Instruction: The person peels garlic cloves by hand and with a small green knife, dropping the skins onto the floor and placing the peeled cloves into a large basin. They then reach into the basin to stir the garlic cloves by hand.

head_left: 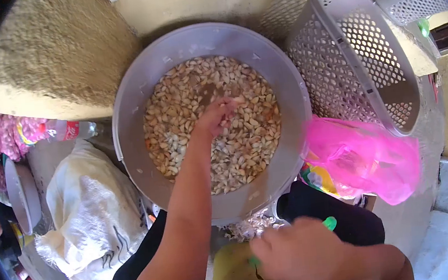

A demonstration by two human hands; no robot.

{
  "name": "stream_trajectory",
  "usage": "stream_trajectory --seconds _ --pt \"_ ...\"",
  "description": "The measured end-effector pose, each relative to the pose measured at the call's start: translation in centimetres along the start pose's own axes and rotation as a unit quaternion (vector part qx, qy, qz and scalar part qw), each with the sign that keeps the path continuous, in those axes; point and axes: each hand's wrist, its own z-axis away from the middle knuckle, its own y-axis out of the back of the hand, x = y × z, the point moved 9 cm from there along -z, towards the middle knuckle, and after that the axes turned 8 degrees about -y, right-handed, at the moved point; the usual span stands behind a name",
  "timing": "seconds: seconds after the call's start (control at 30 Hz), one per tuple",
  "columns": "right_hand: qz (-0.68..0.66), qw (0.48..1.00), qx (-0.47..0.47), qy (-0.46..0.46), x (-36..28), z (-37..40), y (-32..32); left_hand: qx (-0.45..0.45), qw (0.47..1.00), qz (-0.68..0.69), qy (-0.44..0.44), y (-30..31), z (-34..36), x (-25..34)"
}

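Note:
A large grey tub (127, 112) holds many garlic cloves (176, 112) in cloudy water. My left hand (220, 117) reaches in over the cloves, fingers curled, with a pale clove (239, 99) at the fingertips. Close to my lap, my right hand (300, 250) is closed around a green-handled knife (329, 223). Only the ends of its handle show; a thin dark strip below the hand looks like its blade, though blur makes this hard to tell. A yellow-green surface (230, 266) lies between my legs, below the tub.
Dry garlic skins (250, 225) lie under the tub's near rim. A grey perforated basket (358, 53) stands at the right, above a pink plastic bag (363, 151). A white woven sack (90, 199) and a plastic bottle (68, 129) are at the left. Walls stand behind the tub.

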Motion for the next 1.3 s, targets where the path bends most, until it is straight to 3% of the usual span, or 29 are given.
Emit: stream_trajectory --seconds 0.13,0.23,0.3,0.4,0.5,0.6,0.8,0.83,0.9,1.03,1.1,1.2,1.3 --pt "-0.180 0.947 0.246 -0.100 2.9 0.1 4.5 -0.099 0.994 0.036 -0.017 -5.7 3.9 2.9" --pt "-0.267 0.870 0.388 -0.147 6.4 0.9 6.3 -0.074 0.996 0.029 -0.044 -8.8 8.5 6.2" --pt "-0.307 0.820 0.450 -0.174 9.3 1.7 6.8 -0.067 0.994 0.032 -0.077 -10.3 11.4 8.2" --pt "-0.390 0.766 0.498 -0.116 10.7 2.2 6.5 -0.080 0.988 0.038 -0.123 -12.0 15.7 10.7" --pt "-0.383 0.794 0.470 -0.050 8.3 2.1 5.8 -0.072 0.986 -0.045 -0.145 -12.6 19.1 12.5" --pt "-0.295 0.806 0.514 -0.001 5.7 3.6 6.0 -0.088 0.965 -0.165 -0.181 -13.0 22.6 14.5" --pt "-0.423 0.869 0.255 0.020 1.9 2.7 4.5 -0.088 0.864 -0.417 -0.268 -12.5 28.4 18.5" --pt "-0.432 0.867 0.247 0.032 1.5 2.6 4.6 -0.059 0.862 -0.441 -0.242 -13.1 29.7 19.3" --pt "-0.447 0.861 0.235 0.054 0.8 2.4 4.8 -0.068 0.823 -0.478 -0.300 -13.4 30.6 20.2" --pt "-0.400 0.883 0.239 0.056 -0.7 1.7 5.5 -0.074 0.752 -0.538 -0.374 -13.5 31.3 21.6" --pt "-0.387 0.888 0.243 0.053 -1.4 1.4 5.9 -0.057 0.749 -0.541 -0.378 -12.7 31.5 21.8" --pt "-0.315 0.875 0.343 0.132 -1.6 0.7 6.8 -0.041 0.741 -0.547 -0.387 -12.3 31.2 22.5" --pt "-0.331 0.854 0.393 0.086 -0.6 1.2 7.1 -0.032 0.764 -0.534 -0.360 -12.3 30.6 22.8"
